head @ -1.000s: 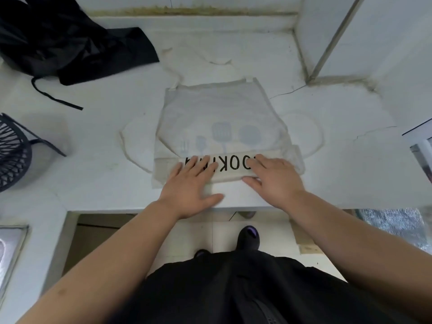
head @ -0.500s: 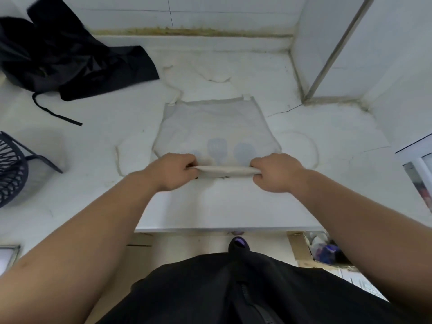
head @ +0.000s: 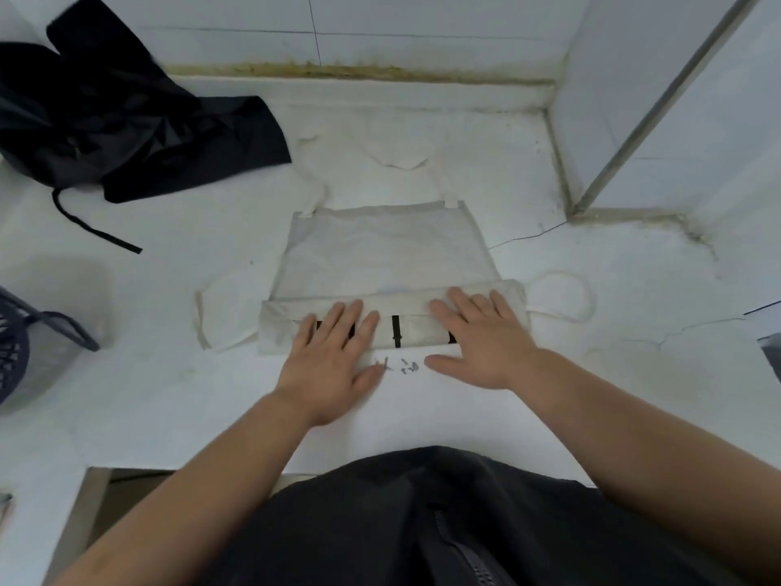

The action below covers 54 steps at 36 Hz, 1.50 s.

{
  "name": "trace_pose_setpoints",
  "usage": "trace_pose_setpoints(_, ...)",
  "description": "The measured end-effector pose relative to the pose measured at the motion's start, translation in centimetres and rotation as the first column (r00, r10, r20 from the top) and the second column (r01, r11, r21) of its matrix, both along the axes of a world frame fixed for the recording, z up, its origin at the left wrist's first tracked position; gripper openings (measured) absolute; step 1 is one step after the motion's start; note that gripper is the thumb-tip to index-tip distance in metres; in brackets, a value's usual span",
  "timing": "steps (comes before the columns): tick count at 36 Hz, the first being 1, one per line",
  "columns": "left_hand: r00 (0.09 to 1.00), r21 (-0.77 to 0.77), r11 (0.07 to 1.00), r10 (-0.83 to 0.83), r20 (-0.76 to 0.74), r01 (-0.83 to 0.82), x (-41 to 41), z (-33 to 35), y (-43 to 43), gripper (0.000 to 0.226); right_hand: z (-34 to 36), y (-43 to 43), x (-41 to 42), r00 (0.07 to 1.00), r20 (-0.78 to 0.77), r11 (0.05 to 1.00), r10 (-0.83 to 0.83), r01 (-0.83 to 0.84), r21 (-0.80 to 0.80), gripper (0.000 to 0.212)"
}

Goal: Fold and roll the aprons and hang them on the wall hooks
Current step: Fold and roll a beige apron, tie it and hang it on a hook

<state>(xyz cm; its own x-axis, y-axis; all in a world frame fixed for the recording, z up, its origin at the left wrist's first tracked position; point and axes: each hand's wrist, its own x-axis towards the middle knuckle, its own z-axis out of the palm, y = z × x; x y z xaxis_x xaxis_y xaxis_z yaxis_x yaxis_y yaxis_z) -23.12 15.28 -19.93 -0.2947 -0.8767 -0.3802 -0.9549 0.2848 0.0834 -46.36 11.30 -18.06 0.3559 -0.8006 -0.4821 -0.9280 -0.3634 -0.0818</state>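
A cream apron point(head: 386, 251) lies flat on the white counter point(head: 591, 365), its near end rolled into a band point(head: 397, 321) with black print showing. My left hand point(head: 334, 357) rests flat on the left half of that roll, fingers straight. My right hand point(head: 481, 336) lies flat on the right half, fingers spread. The apron's ties loop out at both sides, the right tie point(head: 562, 296) forming a ring. A crumpled black apron point(head: 126, 124) sits at the back left with a strap trailing.
A dark mesh basket point(head: 17, 353) stands at the left edge. A tiled wall runs along the back, and a white partition with a metal strip point(head: 659, 107) closes the right rear corner. The counter's front edge is just below my arms.
Half a second ago both hands gripped the rolled edge with curled fingers. Now they lie flat on top of the roll, which sits further up the apron and is thicker.
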Motion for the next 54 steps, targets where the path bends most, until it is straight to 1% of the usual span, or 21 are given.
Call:
trace_pose_setpoints(7, 0.999, -0.011, 0.999, 0.041, 0.021, -0.041, 1.1, -0.1, -1.1, 0.095, -0.7, 0.0, -0.3, 1.000, -0.010, 0.999, 0.002, -0.003, -0.052, 0.081)
trace_pose_setpoints(12, 0.998, -0.048, 0.997, 0.062, 0.033, -0.060, 1.2, 1.7, -2.8, 0.102, -0.3, -1.8, 0.0, 0.998, -0.047, 0.976, 0.038, -0.047, -0.214, 0.078)
trace_pose_setpoints(15, 0.999, -0.058, 0.998, 0.033, 0.020, -0.032, 1.2, 3.0, -4.7, 0.064, 0.5, -3.1, 0.0, 0.996, -0.027, 0.959, 0.085, -0.089, -0.271, 0.064)
trace_pose_setpoints(17, 0.999, -0.057, 0.998, 0.009, -0.033, -0.011, 1.3, 3.7, -6.2, 0.033, 1.5, -4.4, -0.2, 0.998, 0.023, 0.983, 0.058, -0.053, -0.173, 0.054)
trace_pose_setpoints(20, 0.978, 0.123, 0.988, 0.114, -0.173, -0.094, 1.8, 4.6, -8.7, 0.012, 3.0, -6.7, -0.4, 0.994, 0.106, 1.000, -0.031, 0.031, -0.001, 0.055)
trace_pose_setpoints(23, 0.920, 0.295, 0.937, 0.273, -0.281, -0.188, 2.3, 5.1, -10.9, 0.033, 4.0, -9.0, -0.3, 0.993, 0.087, 0.995, -0.080, 0.075, 0.064, 0.062)
trace_pose_setpoints(26, 0.928, 0.264, 0.940, 0.281, -0.244, -0.215, 2.1, 4.7, -12.5, 0.043, 3.9, -10.7, 0.2, 0.998, 0.003, 0.998, -0.065, 0.065, -0.021, 0.059)
trace_pose_setpoints(29, 0.970, 0.068, 0.972, 0.228, -0.084, -0.223, 1.5, 3.9, -13.7, 0.042, 2.9, -11.7, 0.8, 0.994, -0.075, 0.990, -0.075, 0.065, -0.122, 0.051)
trace_pose_setpoints(31, 0.993, -0.127, 0.985, 0.116, -0.003, -0.115, 1.5, 2.4, -13.8, 0.037, 1.6, -11.9, 1.1, 0.991, -0.121, 0.979, -0.062, 0.037, -0.200, 0.045)
trace_pose_setpoints(33, 1.000, -0.327, 0.945, -0.015, 0.017, 0.020, 1.2, 0.4, -13.1, 0.028, 0.4, -11.2, 1.3, 0.994, -0.104, 0.965, -0.039, 0.011, -0.261, 0.047)
trace_pose_setpoints(34, 0.999, -0.360, 0.932, -0.050, -0.021, 0.039, 0.7, -0.3, -12.4, 0.030, 0.0, -10.6, 1.6, 0.997, -0.064, 0.967, -0.035, 0.017, -0.254, 0.057)
trace_pose_setpoints(35, 0.995, -0.361, 0.932, -0.069, -0.074, 0.038, 0.3, -0.8, -11.6, 0.036, -0.1, -9.9, 1.9, 1.000, -0.018, 0.972, -0.025, 0.020, -0.235, 0.070)
trace_pose_setpoints(36, 0.990, -0.286, 0.958, -0.056, -0.126, 0.018, -0.4, -0.9, -10.9, 0.046, -0.4, -9.2, 2.1, 1.000, 0.007, 0.979, -0.001, 0.002, -0.202, 0.082)
trace_pose_setpoints(37, 0.989, -0.184, 0.983, -0.023, -0.144, -0.004, -1.0, -0.9, -10.3, 0.065, -0.6, -8.7, 2.3, 1.000, 0.005, 0.985, 0.029, -0.027, -0.168, 0.089)
trace_pose_setpoints(39, 0.996, -0.075, 0.997, -0.011, -0.092, 0.004, -1.4, -1.2, -9.5, 0.096, -1.1, -8.0, 2.2, 0.998, -0.017, 0.990, 0.068, -0.069, -0.122, 0.097)
trace_pose_setpoints(41, 0.998, -0.035, 0.999, -0.036, -0.055, 0.034, -1.2, -1.0, -9.6, 0.102, -1.4, -7.9, 1.6, 0.995, -0.023, 0.991, 0.099, -0.100, -0.093, 0.104)
trace_pose_setpoints(44, 0.995, 0.015, 0.998, -0.057, -0.084, 0.058, -0.3, -0.7, -10.2, 0.104, -1.1, -8.4, 0.6, 0.987, -0.002, 0.985, 0.164, -0.164, -0.053, 0.113)
trace_pose_setpoints(47, 0.985, -0.011, 0.998, -0.070, -0.157, 0.069, 0.9, -0.4, -10.1, 0.116, -1.0, -8.9, 0.0, 0.980, 0.011, 0.976, 0.199, -0.197, -0.092, 0.122)
trace_pose_setpoints(50, 0.977, -0.032, 0.999, -0.040, -0.210, 0.034, 1.2, 0.6, -10.8, 0.111, -0.3, -9.4, 0.0, 0.978, 0.055, 0.974, 0.203, -0.196, -0.109, 0.115)
trace_pose_setpoints(52, 0.965, -0.010, 0.998, -0.060, -0.254, 0.060, 1.2, 1.3, -12.0, 0.092, 0.7, -10.0, 0.2, 0.976, 0.144, 0.981, 0.163, -0.145, -0.129, 0.094)
trace_pose_setpoints(54, 0.945, 0.060, 0.996, -0.043, -0.325, 0.066, 1.4, 2.6, -13.5, 0.064, 1.9, -11.3, 0.1, 0.980, 0.181, 0.995, 0.088, -0.078, -0.061, 0.067)
